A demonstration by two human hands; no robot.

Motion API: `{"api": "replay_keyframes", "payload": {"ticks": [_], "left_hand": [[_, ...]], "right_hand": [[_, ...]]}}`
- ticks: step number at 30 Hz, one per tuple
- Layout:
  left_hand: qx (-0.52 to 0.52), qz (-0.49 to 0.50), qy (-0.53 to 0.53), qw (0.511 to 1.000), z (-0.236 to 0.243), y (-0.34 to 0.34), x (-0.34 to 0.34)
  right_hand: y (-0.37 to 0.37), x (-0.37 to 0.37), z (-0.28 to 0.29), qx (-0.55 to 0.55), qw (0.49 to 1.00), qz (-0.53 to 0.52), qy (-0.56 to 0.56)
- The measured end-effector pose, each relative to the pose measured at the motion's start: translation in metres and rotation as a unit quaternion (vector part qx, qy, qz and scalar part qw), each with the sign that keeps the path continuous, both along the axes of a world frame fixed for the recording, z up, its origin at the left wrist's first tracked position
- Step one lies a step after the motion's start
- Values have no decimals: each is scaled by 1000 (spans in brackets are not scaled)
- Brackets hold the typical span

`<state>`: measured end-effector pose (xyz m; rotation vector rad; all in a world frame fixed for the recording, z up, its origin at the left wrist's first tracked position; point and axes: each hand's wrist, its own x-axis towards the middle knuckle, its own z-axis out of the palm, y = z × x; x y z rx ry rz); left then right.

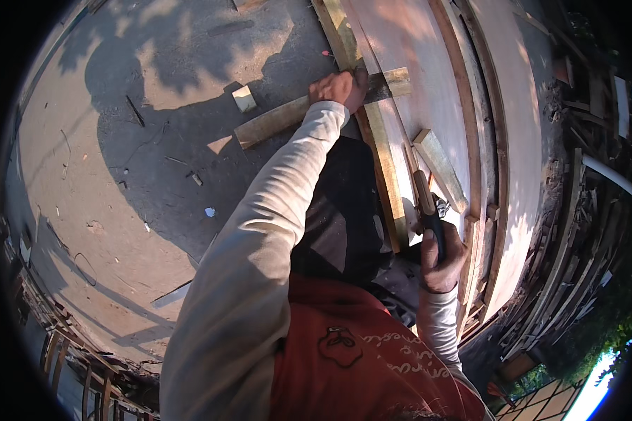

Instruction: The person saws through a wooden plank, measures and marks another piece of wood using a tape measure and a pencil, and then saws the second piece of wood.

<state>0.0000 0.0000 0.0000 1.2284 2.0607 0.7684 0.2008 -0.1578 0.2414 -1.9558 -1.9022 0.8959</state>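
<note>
My left hand [338,91] is closed around a wooden plank [277,123], pressing it down across a long timber beam [383,154]. The plank's right end sticks out past the beam. My right hand [444,261] grips the handle of a handsaw [425,193], brown with a dark grip. Its thin blade, seen nearly edge-on, runs away from me toward the plank's right part. Whether the teeth are in the wood, I cannot tell. Beside the saw, a short wooden offcut [441,168] lies on a pale board [428,77].
Long boards and timbers [488,105] run lengthwise on the right, with stacked scrap wood [569,245] beyond. On the concrete floor [70,182] at left lie a small wood block [244,99], a wooden wedge [220,144] and scattered bits. My dark-clothed leg [340,203] is beside the beam.
</note>
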Motion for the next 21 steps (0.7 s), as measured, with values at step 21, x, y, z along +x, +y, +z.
{"api": "replay_keyframes", "payload": {"ticks": [21], "left_hand": [[-50,6,47,998,28,9,5]], "right_hand": [[-95,70,81,21,997,-3,-68]]}}
